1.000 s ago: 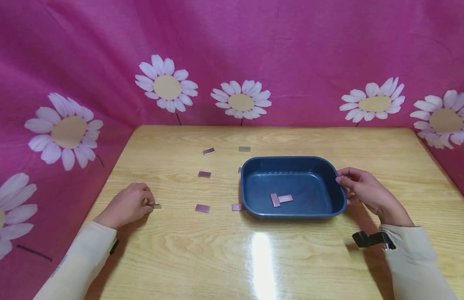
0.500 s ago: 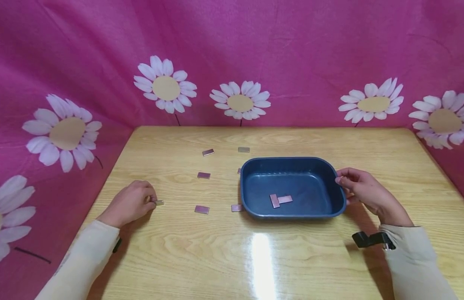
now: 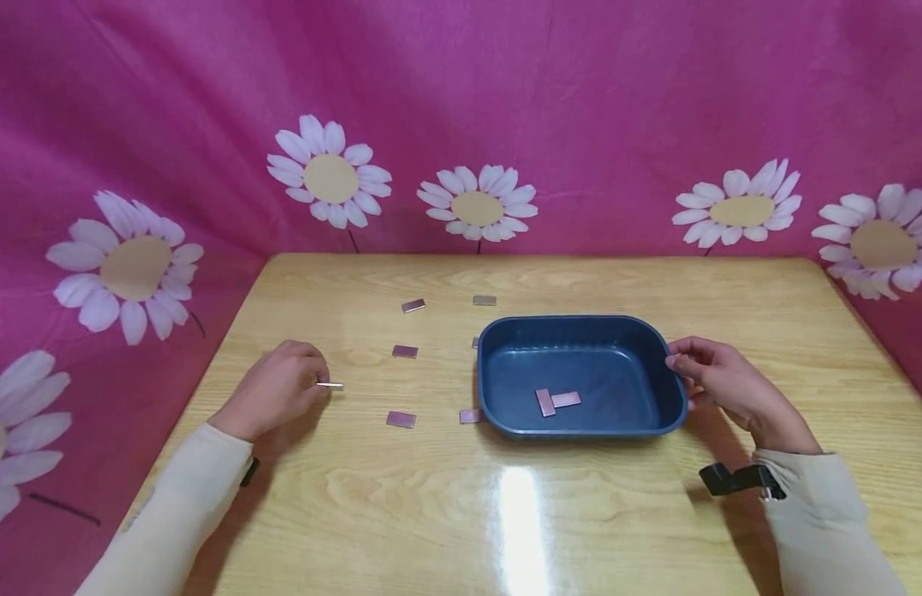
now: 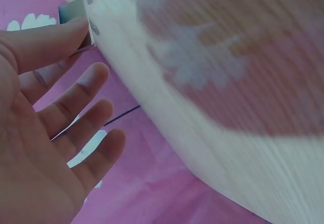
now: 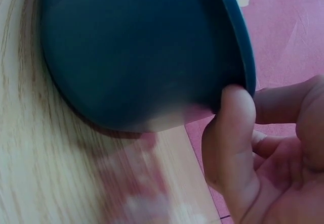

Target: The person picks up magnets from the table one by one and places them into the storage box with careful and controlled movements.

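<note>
The left hand (image 3: 278, 385) pinches a thin rectangular tile (image 4: 73, 10) at its fingertips, shiny, seemingly mirror-like. To that hand's right lie pinkish tiles (image 3: 401, 420), then a deep blue basin (image 3: 595, 367), its far end gripped by the right hand (image 3: 722, 377).

No text, label, brand, number or sign can be read.

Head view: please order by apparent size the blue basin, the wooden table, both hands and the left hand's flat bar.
Wooden table
Blue basin
Left hand and right hand: too alike to rank
Flat bar
</note>
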The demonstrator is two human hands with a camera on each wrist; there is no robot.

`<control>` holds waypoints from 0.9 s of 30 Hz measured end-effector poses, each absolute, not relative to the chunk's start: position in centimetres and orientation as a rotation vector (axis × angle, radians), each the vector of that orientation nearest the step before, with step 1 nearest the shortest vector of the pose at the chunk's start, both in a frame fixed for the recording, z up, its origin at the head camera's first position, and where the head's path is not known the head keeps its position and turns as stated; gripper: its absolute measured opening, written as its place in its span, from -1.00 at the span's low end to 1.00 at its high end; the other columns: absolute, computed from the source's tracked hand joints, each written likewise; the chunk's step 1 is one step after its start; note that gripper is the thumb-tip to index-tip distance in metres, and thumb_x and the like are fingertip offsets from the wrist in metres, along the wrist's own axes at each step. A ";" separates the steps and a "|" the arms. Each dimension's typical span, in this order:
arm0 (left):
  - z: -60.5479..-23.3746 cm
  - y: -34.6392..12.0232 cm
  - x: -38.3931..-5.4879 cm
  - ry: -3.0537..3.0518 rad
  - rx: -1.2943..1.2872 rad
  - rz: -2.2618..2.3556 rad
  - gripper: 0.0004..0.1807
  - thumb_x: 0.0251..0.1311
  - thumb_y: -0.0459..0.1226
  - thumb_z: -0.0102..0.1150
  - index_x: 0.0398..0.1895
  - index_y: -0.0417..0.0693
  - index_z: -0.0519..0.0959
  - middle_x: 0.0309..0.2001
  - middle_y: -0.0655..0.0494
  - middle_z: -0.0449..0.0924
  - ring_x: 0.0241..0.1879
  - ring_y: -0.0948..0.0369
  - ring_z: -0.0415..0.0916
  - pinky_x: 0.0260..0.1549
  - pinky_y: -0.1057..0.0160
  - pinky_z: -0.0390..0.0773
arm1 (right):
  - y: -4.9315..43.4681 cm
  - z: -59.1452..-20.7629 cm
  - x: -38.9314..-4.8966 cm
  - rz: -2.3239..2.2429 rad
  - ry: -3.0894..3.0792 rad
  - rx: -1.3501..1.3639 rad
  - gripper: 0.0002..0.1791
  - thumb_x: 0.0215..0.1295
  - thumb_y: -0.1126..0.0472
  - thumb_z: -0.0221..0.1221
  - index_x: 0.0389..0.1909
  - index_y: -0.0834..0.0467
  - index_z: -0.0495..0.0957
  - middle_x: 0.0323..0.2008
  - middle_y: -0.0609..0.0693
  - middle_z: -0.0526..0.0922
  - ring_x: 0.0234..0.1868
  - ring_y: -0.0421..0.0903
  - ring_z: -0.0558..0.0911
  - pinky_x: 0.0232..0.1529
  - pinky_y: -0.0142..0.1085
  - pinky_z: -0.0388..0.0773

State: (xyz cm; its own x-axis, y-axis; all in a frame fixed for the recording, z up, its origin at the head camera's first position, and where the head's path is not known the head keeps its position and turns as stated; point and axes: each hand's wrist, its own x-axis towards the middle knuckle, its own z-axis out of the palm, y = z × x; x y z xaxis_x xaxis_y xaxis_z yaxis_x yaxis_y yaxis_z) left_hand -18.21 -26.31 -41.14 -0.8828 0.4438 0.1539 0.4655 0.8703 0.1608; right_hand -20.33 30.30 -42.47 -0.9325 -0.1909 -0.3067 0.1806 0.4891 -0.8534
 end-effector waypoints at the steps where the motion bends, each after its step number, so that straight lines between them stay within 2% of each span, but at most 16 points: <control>1: -41.1 -26.2 -18.2 -2.928 -0.707 -0.297 -0.91 0.03 -0.35 0.41 -0.50 -0.02 0.66 -0.28 0.02 0.67 -0.10 -0.03 0.55 -0.07 -0.06 0.59 | 30.3 -42.5 -20.3 -1.421 2.379 -0.009 -0.60 0.57 0.18 -0.12 0.20 0.42 0.25 -0.44 -0.12 0.42 -0.47 -0.26 0.48 -0.47 -0.34 0.63; 9: -40.6 -23.9 -19.3 -2.903 -0.714 -0.351 -0.95 0.08 -0.34 0.39 -0.46 -0.07 0.67 -0.23 0.00 0.67 -0.06 -0.01 0.55 0.00 -0.03 0.58 | 30.3 -42.3 -20.3 -1.381 2.409 -0.024 -0.59 0.57 0.18 -0.11 0.22 0.42 0.26 -0.37 -0.10 0.45 -0.40 -0.24 0.49 -0.42 -0.31 0.67; 21: -39.8 -21.7 -20.2 -2.860 -0.754 -0.378 -0.95 0.08 -0.31 0.41 -0.44 -0.04 0.69 -0.18 0.03 0.69 0.01 0.00 0.55 -0.06 -0.01 0.60 | 30.2 -42.4 -20.4 -1.394 2.390 -0.019 -0.59 0.58 0.18 -0.13 0.21 0.43 0.25 -0.42 -0.09 0.42 -0.44 -0.23 0.49 -0.44 -0.33 0.64; 27: -39.1 -20.4 -20.6 -2.850 -0.741 -0.419 -0.96 0.12 -0.29 0.38 -0.43 -0.05 0.69 -0.14 0.01 0.68 0.04 -0.01 0.54 0.04 -0.01 0.57 | 30.2 -42.3 -20.4 -1.387 2.393 -0.020 -0.59 0.58 0.18 -0.13 0.22 0.43 0.24 -0.41 -0.09 0.43 -0.44 -0.23 0.49 -0.44 -0.33 0.64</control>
State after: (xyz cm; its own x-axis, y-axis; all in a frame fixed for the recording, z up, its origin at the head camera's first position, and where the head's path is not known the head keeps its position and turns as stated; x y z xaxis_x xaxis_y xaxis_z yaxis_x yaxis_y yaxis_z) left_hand -20.59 -20.38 -39.13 -0.8627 0.4508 0.2295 0.4977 0.8371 0.2268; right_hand -20.39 30.23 -42.31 -0.9302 -0.1958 -0.3103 0.1718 0.5148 -0.8399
